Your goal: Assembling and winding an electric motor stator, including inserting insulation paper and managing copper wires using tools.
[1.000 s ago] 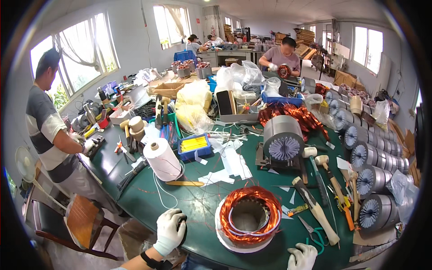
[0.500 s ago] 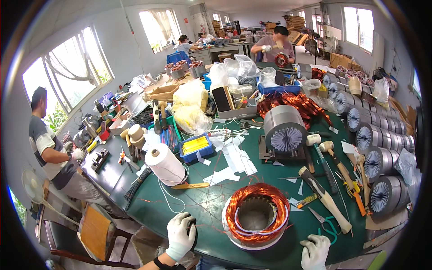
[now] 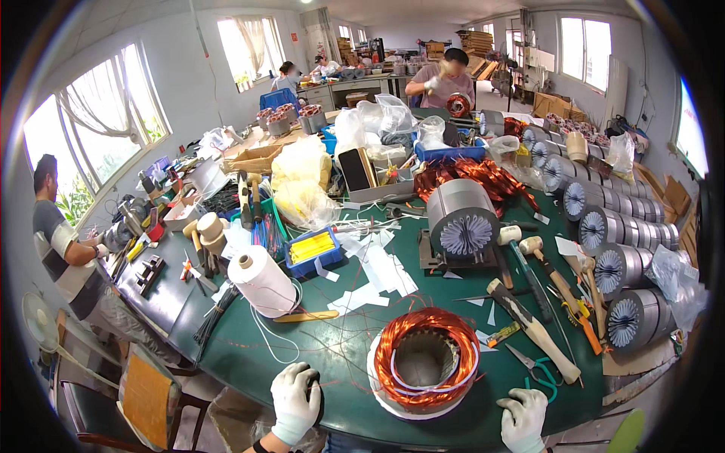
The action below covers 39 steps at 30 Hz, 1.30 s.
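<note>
Here, a copper-wound stator coil [image 3: 427, 356] sits at the green table's [image 3: 249, 355] near edge. Gloved left hand [image 3: 295, 400] rests loosely curled at its eight o'clock, gloved right hand [image 3: 522, 417] at four o'clock, both empty. Judging from this, grasping the coil needs both hands closing inward.

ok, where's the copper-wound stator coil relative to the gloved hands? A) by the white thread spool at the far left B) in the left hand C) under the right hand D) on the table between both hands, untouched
D: the copper-wound stator coil sits on the green table between the left hand and the right hand, which rest at the table's near edge, neither touching it.
</note>
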Motion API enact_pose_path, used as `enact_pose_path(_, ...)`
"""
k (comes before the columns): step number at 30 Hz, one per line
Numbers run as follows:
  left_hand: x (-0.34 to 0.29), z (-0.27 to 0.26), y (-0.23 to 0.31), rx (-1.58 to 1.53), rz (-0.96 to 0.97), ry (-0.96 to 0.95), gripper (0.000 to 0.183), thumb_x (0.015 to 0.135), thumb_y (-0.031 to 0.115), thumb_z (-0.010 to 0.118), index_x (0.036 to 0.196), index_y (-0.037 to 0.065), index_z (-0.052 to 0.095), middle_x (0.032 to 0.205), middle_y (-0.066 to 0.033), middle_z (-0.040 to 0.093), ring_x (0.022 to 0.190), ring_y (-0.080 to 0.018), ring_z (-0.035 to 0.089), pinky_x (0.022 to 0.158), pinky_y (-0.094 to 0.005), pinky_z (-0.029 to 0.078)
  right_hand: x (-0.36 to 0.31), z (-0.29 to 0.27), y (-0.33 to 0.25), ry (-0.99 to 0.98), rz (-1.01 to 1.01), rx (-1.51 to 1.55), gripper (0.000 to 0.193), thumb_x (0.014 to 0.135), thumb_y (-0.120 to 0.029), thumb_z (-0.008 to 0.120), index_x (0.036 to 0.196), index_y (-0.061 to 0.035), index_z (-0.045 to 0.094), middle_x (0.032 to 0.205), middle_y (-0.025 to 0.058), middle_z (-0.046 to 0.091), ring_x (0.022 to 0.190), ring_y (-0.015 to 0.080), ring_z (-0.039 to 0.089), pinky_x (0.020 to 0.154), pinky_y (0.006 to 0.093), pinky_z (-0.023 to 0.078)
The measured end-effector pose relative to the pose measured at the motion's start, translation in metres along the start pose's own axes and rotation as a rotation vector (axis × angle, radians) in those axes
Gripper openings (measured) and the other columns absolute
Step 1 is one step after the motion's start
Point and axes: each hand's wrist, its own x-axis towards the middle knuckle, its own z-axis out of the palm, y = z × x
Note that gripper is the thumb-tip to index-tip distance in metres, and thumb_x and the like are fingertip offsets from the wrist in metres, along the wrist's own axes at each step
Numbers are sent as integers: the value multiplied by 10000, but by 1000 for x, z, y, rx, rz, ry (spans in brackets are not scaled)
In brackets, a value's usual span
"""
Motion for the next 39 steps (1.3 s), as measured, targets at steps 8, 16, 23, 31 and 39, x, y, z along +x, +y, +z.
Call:
enact_pose_path(8, 2, 3, 1, 12, -1, 17, 227, 839, 124, 699, 1049, 38, 707, 1152, -163, 690, 1147, -388, 636, 1008, -495, 471, 6, 12, 4, 109, 5, 32, 167, 749, -60, 645, 879, -91, 746, 1056, 99, 659, 1037, 309, 608, 970, 475, 445)
enact_pose_path(16, -5, 1, -5, 4, -15, -9, 242, 848, 128, 691, 1075, 44, 705, 1198, -169, 678, 1190, -393, 612, 1043, -499, 446, 3, 10, -3, 109, 8, 27, 187, 748, -68, 677, 914, -96, 760, 1064, 102, 665, 1032, 309, 613, 977, 476, 444)
enact_pose_path(23, 1, 7, -1, -32, 16, -14, 234, 839, 76, 679, 1067, 25, 694, 1198, -191, 670, 1165, -413, 609, 1035, -506, 450, 7, 11, 5, 114, 13, 31, 199, 747, -51, 692, 921, -110, 766, 1068, 93, 673, 1006, 320, 618, 952, 468, 462)
enact_pose_path(31, -3, 9, -4, 6, 22, -17, 253, 847, 59, 681, 1096, 17, 686, 1218, -186, 657, 1174, -413, 604, 1032, -509, 455, 10, 7, 4, 123, -8, 15, 187, 770, -69, 683, 926, -118, 773, 1058, 70, 691, 1025, 278, 648, 970, 465, 474)
enact_pose_path(39, -4, 7, -2, -2, 23, -24, 243, 832, 76, 699, 1072, 41, 691, 1206, -165, 669, 1172, -392, 616, 1023, -499, 462, 2, 9, 0, 121, 25, 20, 165, 763, -62, 683, 899, -91, 773, 1070, 92, 693, 1029, 309, 630, 988, 465, 455)
